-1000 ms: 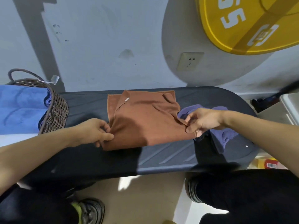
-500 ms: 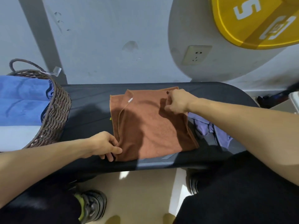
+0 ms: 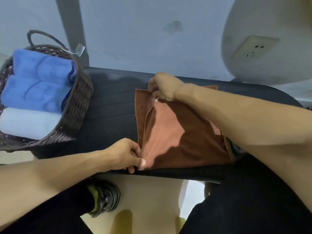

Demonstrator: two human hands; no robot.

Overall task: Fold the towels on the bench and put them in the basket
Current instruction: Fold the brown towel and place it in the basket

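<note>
A brown towel [image 3: 175, 134] lies partly folded on the black bench [image 3: 111, 105]. My left hand [image 3: 125, 153] pinches the towel's near left corner at the bench's front edge. My right hand [image 3: 163, 86] pinches the far left corner, by the towel's small white label. My right forearm crosses over the towel and hides its right side. A dark wicker basket [image 3: 77, 105] stands on the bench's left end with two folded blue towels [image 3: 35, 81] and a pale blue one [image 3: 28, 121] inside.
A grey wall with a power socket [image 3: 253, 49] rises behind the bench. My dark-trousered legs and a black and yellow shoe [image 3: 103, 198] are below the front edge, over a beige floor.
My right hand has moved left along the far edge to the towel's far left corner. My left hand keeps its hold on the near left corner. The view has shifted left.
</note>
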